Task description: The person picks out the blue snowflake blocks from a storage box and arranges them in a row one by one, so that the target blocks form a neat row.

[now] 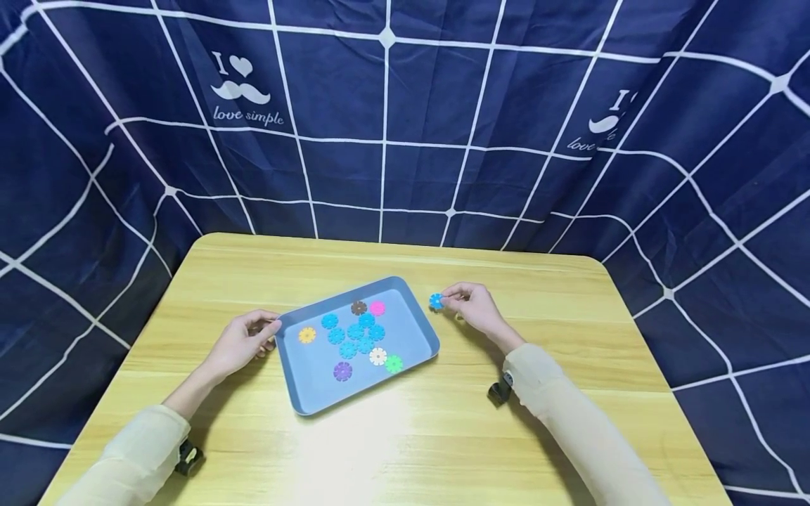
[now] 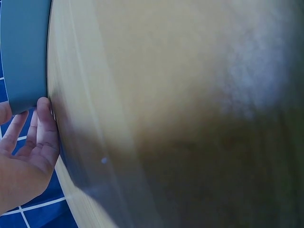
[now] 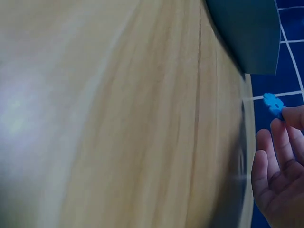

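Blue cloth [image 1: 342, 84] hangs behind the bench [image 1: 455, 443]. At left I see the left hand [image 1: 239, 341] grip the tray [image 1: 306, 386] near its corner, thumb on the rim; it looks stiff and light, and the rim seems its best hold. Notched discs [image 1: 348, 350] lie inside, probably slick plastic. Just beyond its right end, the right hand [image 1: 476, 309] pinches a blue disc [image 1: 435, 301] by its edge, where I'd hold it, lightly.

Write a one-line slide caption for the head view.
Right fingers pinch a blue notched disc beside a shallow tray of colourful discs, while left fingers hold the tray's corner.
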`<state>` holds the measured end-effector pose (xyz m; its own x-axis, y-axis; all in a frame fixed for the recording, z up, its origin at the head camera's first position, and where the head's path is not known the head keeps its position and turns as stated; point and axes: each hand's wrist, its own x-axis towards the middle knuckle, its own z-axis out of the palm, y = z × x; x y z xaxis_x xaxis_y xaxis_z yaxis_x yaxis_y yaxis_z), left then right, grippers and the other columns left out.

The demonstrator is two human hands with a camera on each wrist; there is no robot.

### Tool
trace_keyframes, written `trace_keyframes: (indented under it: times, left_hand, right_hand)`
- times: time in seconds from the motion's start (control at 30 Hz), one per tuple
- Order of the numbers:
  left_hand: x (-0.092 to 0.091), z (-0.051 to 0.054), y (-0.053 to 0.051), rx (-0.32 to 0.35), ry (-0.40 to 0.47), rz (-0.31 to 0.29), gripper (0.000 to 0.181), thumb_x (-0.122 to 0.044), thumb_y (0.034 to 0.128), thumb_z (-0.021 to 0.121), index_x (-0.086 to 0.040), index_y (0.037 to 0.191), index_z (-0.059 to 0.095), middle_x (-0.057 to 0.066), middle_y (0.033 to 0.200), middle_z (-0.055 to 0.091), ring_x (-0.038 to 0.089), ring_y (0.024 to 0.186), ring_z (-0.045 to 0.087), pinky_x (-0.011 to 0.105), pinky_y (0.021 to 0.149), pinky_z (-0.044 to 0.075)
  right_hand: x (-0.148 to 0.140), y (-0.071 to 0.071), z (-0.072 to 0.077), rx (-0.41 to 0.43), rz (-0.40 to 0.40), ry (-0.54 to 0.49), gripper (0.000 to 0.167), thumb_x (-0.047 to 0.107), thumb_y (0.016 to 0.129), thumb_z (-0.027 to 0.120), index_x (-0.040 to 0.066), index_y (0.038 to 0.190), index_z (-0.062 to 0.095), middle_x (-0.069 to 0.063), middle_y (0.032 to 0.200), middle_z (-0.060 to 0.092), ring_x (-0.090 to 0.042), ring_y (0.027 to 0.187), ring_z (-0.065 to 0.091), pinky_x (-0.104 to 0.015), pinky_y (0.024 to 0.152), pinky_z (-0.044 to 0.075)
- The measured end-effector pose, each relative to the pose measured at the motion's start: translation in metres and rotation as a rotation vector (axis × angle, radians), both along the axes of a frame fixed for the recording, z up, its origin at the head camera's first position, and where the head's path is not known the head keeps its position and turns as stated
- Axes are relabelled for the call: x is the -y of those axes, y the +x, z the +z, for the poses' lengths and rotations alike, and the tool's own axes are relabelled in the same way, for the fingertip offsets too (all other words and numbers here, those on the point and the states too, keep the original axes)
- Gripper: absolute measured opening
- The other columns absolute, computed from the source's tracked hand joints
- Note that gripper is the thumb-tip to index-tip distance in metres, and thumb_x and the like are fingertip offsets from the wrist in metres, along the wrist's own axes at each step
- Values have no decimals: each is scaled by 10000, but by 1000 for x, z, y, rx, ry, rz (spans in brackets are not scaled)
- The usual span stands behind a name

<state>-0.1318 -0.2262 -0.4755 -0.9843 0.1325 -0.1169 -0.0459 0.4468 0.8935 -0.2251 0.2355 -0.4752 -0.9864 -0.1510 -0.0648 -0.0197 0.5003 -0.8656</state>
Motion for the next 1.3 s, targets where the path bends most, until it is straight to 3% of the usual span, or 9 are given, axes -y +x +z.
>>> trace_keyframes:
  times: [0.3, 0.63, 0.97, 1.3]
  left_hand:
    - [0, -1, -1, -3, -1, -3, 391, -212, 1088, 605, 84, 1344, 610, 169, 993, 724, 112, 749, 671, 262, 649, 622]
    - [0, -3, -1, -12, -9, -7, 395, -214, 1089, 604, 86, 1346, 605, 168, 983, 723, 114, 744, 668, 263, 643, 619]
    - [-1, -2, 0, -17, 4, -11, 379, -190, 1086, 605, 92, 1339, 610, 174, 974, 726, 103, 729, 668, 263, 634, 618]
    - [0, -4, -1, -3, 2, -12, 384, -198, 1090, 598, 90, 1344, 607, 154, 967, 723, 110, 743, 674, 263, 646, 622]
  right_hand:
    - [8, -15, -6, 70, -10, -35, 201, 117, 974, 740, -40, 1099, 747, -16, 810, 727, -112, 711, 641, -215, 600, 534]
    - [13, -27, -5, 151, -13, 7, 239, 115, 978, 736, -48, 1153, 736, -8, 827, 746, -88, 634, 636, -199, 572, 521]
    - [11, -34, -7, 211, -14, -9, 236, 83, 990, 703, -78, 1162, 716, 40, 751, 701, -71, 601, 606, -179, 551, 529]
    - [10, -35, -6, 224, 7, 7, 236, 90, 994, 701, -71, 1167, 713, 11, 804, 700, -88, 619, 595, -184, 563, 525]
